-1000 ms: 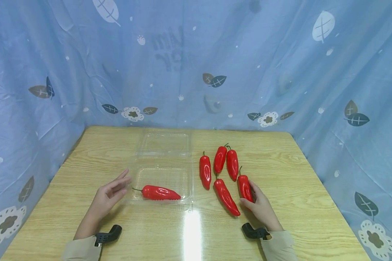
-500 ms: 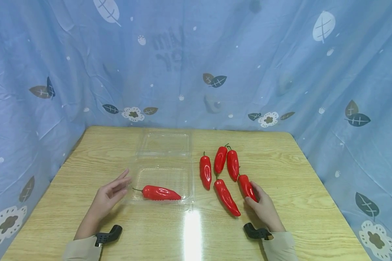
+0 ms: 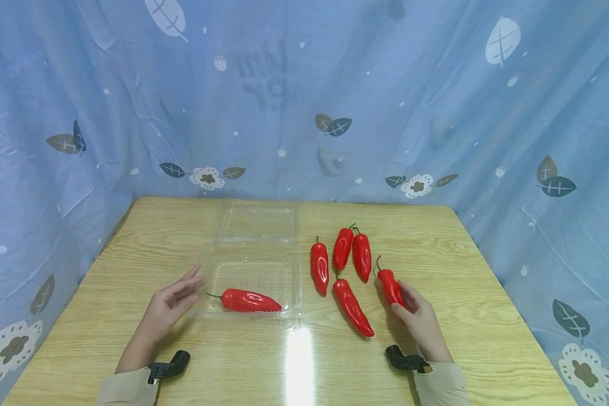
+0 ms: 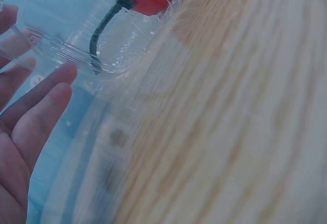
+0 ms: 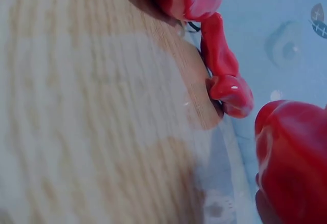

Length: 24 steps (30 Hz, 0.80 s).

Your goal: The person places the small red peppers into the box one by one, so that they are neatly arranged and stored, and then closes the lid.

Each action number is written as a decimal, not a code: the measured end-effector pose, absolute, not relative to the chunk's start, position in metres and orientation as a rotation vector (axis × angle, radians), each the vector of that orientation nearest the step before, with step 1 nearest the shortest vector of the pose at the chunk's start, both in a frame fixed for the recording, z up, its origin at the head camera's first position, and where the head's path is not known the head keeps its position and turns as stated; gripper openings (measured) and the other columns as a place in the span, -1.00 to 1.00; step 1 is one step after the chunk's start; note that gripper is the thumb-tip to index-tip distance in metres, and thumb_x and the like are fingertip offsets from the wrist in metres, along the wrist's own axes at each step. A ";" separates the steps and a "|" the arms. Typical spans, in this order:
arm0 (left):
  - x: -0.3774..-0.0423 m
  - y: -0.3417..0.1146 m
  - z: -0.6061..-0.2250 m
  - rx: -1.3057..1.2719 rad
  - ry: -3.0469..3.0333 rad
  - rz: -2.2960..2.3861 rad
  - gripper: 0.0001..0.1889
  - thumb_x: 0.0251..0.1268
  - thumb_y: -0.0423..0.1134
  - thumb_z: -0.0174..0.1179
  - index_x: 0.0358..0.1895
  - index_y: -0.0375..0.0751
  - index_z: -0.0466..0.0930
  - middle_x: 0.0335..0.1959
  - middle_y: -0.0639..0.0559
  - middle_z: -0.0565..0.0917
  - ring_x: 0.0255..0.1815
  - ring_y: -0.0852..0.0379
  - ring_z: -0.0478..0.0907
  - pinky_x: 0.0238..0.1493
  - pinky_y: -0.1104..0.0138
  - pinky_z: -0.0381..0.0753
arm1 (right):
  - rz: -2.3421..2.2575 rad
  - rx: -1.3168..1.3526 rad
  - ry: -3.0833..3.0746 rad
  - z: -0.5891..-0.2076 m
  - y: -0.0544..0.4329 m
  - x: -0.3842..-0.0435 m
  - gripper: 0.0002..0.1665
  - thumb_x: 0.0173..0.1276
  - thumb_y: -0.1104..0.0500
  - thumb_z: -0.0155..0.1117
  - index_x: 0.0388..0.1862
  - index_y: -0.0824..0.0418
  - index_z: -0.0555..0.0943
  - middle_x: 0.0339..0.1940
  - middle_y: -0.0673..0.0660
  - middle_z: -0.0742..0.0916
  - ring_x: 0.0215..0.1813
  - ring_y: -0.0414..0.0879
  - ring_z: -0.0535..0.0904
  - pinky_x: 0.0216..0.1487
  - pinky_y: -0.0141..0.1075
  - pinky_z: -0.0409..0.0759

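Note:
My right hand (image 3: 424, 321) grips a red chili pepper (image 3: 389, 286) by its lower part, stem pointing up and away. That pepper (image 5: 296, 168) fills the lower right of the right wrist view. Beside the left edge of a clear plastic clamshell box (image 3: 254, 272) is my left hand (image 3: 164, 307), its fingers extended and holding nothing. In the left wrist view the fingertips lie close to the box wall; whether they touch it I cannot tell. One red pepper (image 3: 250, 300) lies sideways in the near half of the box, its green stem toward the left hand.
Several red peppers lie on the wooden table (image 3: 477, 316) between box and right hand, including a near slanted one (image 3: 352, 307) and a left one (image 3: 319, 268). The box's lid half (image 3: 256, 223) lies folded back. A blue curtain (image 3: 304, 101) surrounds the table's back and sides.
My right hand has moved right with the pepper, which has come away from the other peppers. The left hand, the box and the remaining peppers have stayed in place.

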<state>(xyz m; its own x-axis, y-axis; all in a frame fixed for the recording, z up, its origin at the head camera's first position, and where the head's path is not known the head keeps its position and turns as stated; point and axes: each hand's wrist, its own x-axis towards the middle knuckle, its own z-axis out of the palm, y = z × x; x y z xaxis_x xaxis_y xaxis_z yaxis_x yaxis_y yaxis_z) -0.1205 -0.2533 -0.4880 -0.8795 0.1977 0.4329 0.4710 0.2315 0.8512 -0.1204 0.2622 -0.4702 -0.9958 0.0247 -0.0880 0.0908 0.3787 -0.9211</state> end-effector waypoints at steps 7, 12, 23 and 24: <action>-0.120 -0.253 -0.488 -0.643 -2.260 -1.715 -0.68 0.24 -0.64 0.05 0.07 -0.69 0.41 0.40 -0.32 0.24 0.19 0.41 0.47 0.18 0.60 0.45 | -1.814 0.068 2.524 -0.471 0.262 -0.118 -0.32 0.38 0.28 0.13 0.44 0.31 0.18 0.43 0.31 0.34 0.32 -0.17 0.37 0.06 -0.75 0.43; -0.121 -0.254 -0.490 -0.648 -2.257 -1.718 -0.68 0.25 -0.64 0.04 0.07 -0.70 0.39 0.41 -0.33 0.23 0.21 0.40 0.45 0.20 0.60 0.43 | -1.864 0.035 2.497 -0.469 0.262 -0.120 -0.30 0.38 0.22 0.17 0.44 0.29 0.19 0.43 0.30 0.34 0.12 -0.57 0.37 0.07 -0.73 0.45; -0.121 -0.254 -0.489 -0.639 -2.262 -1.719 -0.68 0.25 -0.62 0.04 0.08 -0.69 0.40 0.38 -0.42 0.21 0.21 0.42 0.45 0.20 0.60 0.42 | -1.914 -0.029 2.450 -0.457 0.253 -0.118 -0.30 0.36 0.15 0.23 0.42 0.22 0.25 0.36 0.29 0.41 0.08 -0.49 0.50 0.02 -0.57 0.58; -0.121 -0.254 -0.488 -0.635 -2.267 -1.719 -0.68 0.26 -0.62 0.04 0.08 -0.68 0.41 0.38 -0.42 0.21 0.20 0.42 0.45 0.20 0.60 0.43 | -1.924 -0.051 2.441 -0.456 0.252 -0.118 -0.30 0.36 0.15 0.23 0.42 0.23 0.25 0.35 0.28 0.42 0.09 -0.48 0.50 0.03 -0.57 0.58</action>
